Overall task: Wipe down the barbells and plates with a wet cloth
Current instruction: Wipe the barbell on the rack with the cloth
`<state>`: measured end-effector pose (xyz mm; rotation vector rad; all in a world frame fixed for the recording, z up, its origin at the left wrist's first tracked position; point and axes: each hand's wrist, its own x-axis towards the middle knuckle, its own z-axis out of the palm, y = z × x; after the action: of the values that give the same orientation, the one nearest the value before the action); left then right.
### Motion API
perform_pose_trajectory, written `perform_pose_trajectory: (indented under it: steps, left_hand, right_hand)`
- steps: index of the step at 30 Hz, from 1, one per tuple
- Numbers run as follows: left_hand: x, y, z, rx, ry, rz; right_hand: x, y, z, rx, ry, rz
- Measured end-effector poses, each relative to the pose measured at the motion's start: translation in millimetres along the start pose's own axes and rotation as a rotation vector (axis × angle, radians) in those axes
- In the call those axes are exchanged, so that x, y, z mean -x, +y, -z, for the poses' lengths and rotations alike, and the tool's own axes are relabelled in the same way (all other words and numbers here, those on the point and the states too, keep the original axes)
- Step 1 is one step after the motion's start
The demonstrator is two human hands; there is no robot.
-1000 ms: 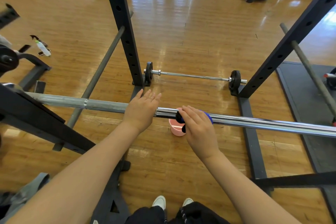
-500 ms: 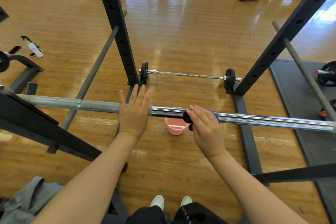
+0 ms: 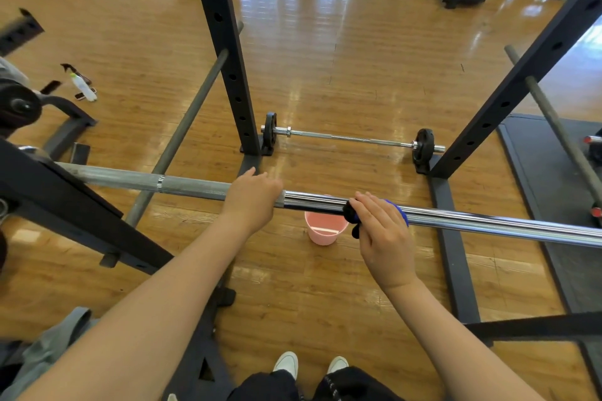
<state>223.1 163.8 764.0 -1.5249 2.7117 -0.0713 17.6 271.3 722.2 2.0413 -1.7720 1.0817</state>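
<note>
Left hand (image 3: 252, 197) curled over the racked barbell (image 3: 488, 221), fingertips hidden behind it, right hand (image 3: 384, 231) clamping a mostly covered blue-black cloth (image 3: 350, 215) on the bar, pink bucket (image 3: 324, 231) partly hidden below

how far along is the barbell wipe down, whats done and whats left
Done: cannot tell from this view; the racked barbell is shiny chrome right of the hands and dull grey on its left.
In hand: the right hand presses a blue cloth on it mid-bar, while the left hand grips the bar.
Left: apparently the small barbell on the floor and its plates, untouched.
</note>
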Motion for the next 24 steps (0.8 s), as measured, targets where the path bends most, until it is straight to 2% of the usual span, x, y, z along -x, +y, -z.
perform_pose_trajectory:
  steps: [2,5,8,11,18,21,24]
  left_hand:
    - [-2,0,6,0.03,-0.054,0.01]
    - [2,3,4,-0.058,-0.021,0.009]
    - [7,5,-5,-0.069,0.155,0.049]
    - [6,0,-14,0.017,0.304,-0.007]
    - [4,-2,-16,0.075,0.323,-0.039]
    - [4,-2,-16,0.085,0.351,-0.049]
    - [4,-3,-15,0.097,0.368,-0.056]
  right_hand:
    - [1,1,3,-0.003,-0.011,-0.013]
    - [-4,-4,6,0.013,-0.015,-0.036]
    - [-15,-22,-5,0.004,-0.065,0.026]
    - [-18,-28,-17,-0.033,-0.149,0.12]
    - [8,22,20,0.02,-0.009,0.018]
    - [-13,0,24,-0.013,-0.01,-0.043]
    - [-39,-32,7,-0.052,-0.127,0.045]
